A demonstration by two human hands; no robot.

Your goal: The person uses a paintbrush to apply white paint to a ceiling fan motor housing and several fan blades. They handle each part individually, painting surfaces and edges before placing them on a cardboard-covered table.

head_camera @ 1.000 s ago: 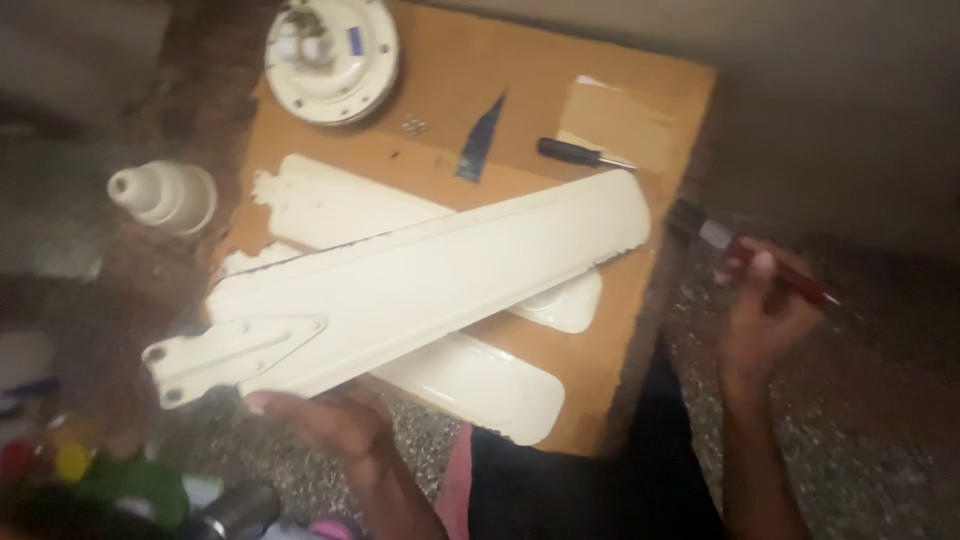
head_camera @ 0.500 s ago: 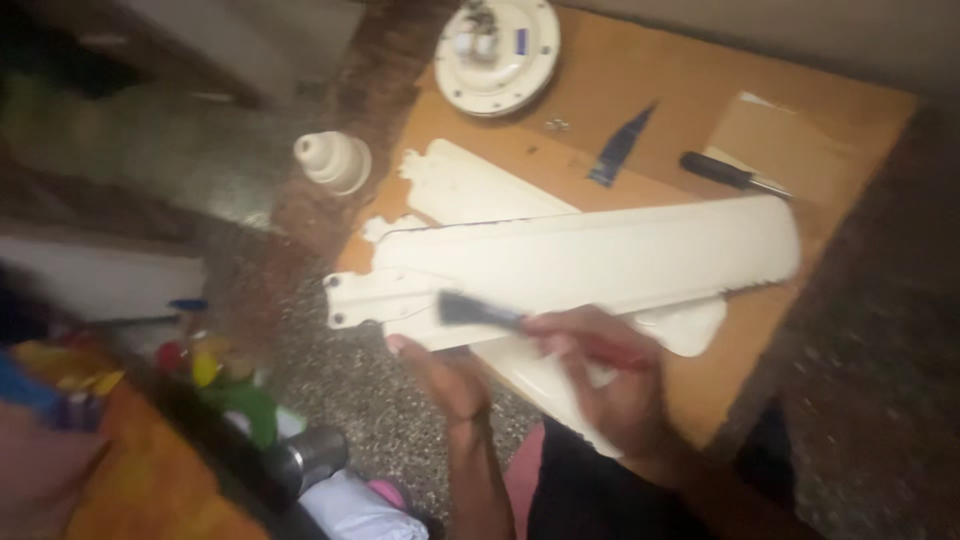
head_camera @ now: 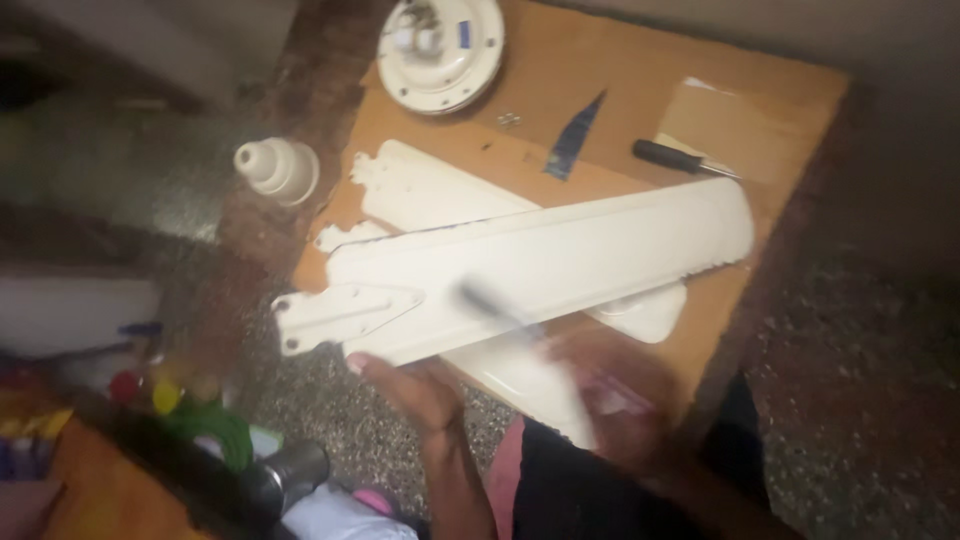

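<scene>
Fingers of left hand (head_camera: 405, 385) curl under the top fan blade (head_camera: 530, 270), propping its near edge above the cardboard sheet (head_camera: 780, 100); right hand (head_camera: 610, 400), blurred, pinches a brush (head_camera: 490, 300) over that blade.

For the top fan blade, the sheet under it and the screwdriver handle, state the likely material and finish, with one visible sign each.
Top fan blade: probably painted metal, cream; smooth sheen, pressed bracket at its root.
Sheet: likely cardboard; matte brown, flat, with a cut edge.
Screwdriver: handle looks like dark plastic or rubber; too small to say which.
</scene>
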